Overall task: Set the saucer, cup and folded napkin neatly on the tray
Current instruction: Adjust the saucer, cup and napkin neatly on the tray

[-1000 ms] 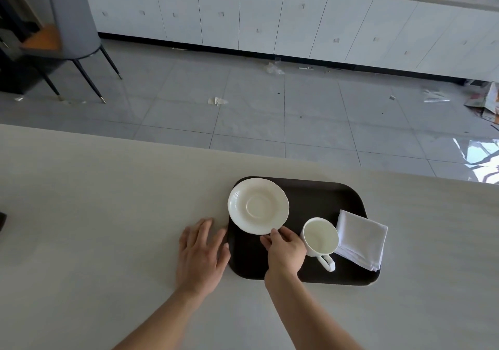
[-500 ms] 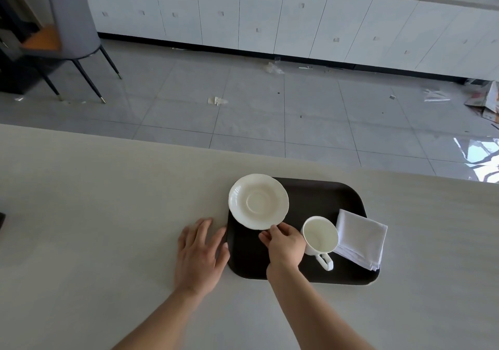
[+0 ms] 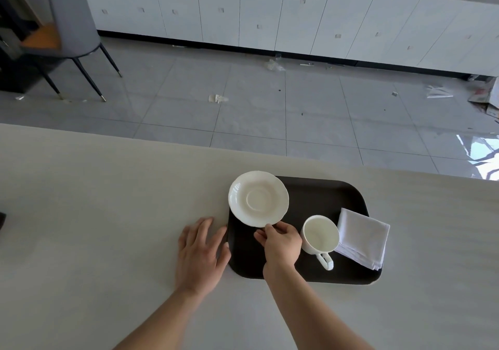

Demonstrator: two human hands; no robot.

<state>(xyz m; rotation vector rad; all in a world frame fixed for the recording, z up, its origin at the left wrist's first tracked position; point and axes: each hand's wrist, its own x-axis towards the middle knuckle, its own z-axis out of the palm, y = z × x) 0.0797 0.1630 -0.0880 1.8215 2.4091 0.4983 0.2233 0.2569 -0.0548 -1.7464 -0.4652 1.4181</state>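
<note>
Right hand (image 3: 280, 241) pinching near rim of saucer (image 3: 258, 198), far left corner of tray (image 3: 318, 195). Left hand (image 3: 201, 249) flat, fingers spread, on bench (image 3: 94, 214) against tray edge. Cup (image 3: 320, 235), napkin (image 3: 363, 237) already on tray. Saucer placement underway; next, probably settle saucer flat, fully inside tray rim.

Both forearms are bare to the frame edge, with seemingly no rings on either hand.

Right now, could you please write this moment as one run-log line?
right hand: pinching saucer rim, over tray corner | left hand: flat on table, by tray | cup, napkin: on tray
</note>
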